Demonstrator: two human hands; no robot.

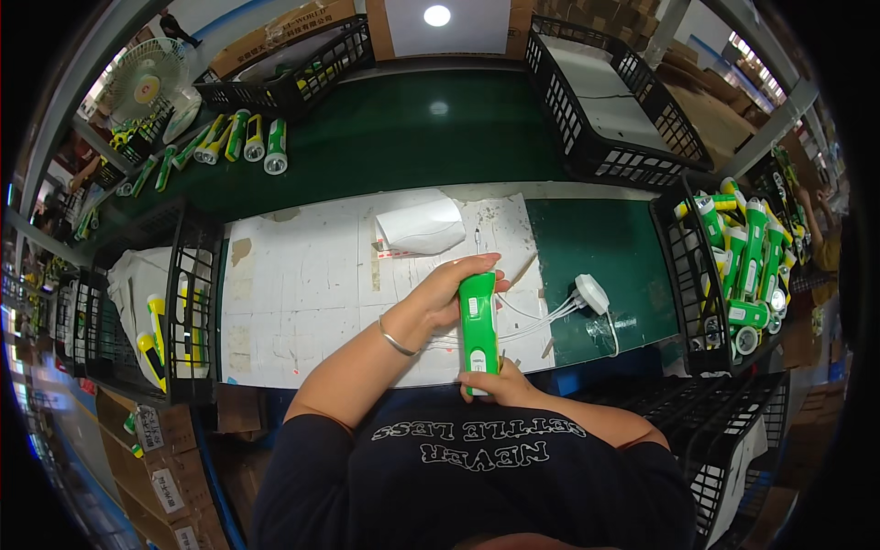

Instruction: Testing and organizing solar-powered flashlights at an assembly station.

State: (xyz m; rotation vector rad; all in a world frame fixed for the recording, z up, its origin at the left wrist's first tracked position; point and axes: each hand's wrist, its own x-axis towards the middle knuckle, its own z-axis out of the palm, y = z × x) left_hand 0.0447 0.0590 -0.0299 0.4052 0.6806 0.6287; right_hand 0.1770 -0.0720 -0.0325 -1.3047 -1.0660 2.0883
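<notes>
The left hand (454,282) and right hand (502,383) have their fingers closed around 1 green flashlight (478,321), at its upper and lower ends, over the table's (600,247) front. White cords (550,317) from a white block (592,293) lie just right; curled paper (423,227) lies beyond. 2 black baskets, the left basket (195,302) and right basket (676,275), flank the work.

Left hand (449,290) cupping upper end of green flashlight (479,323); right hand (506,384) gripping lower end, thumb pressing its front. Silver bracelet (397,339) circling left wrist. White sheet (293,312) covering part of green table (587,238); curled paper (422,227) resting on sheet. Round white device (592,292) sitting to right, white cables (561,312) trailing leftward. More flashlights (753,247) filling black crate (693,316) at right. 2 other black crates (642,167) standing at back. Pale fan (147,87) standing beyond, far left.
</notes>
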